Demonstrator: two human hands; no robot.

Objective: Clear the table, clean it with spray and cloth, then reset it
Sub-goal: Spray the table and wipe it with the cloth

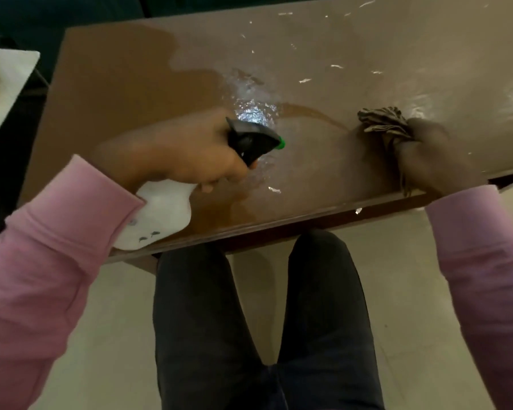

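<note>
The left hand grips the spray bottle over the near edge of the bench, its nozzle pointing right beside a wet, glistening patch. At near right, the right hand clutches a bunched cloth on the bench. A white mat lies off to the far left.

Single head-worn view, steeply down and forward, close above the table and the person's legs.

Over the brown wooden table, the white spray bottle was left of the crumpled grey cloth (both near the front edge).
</note>
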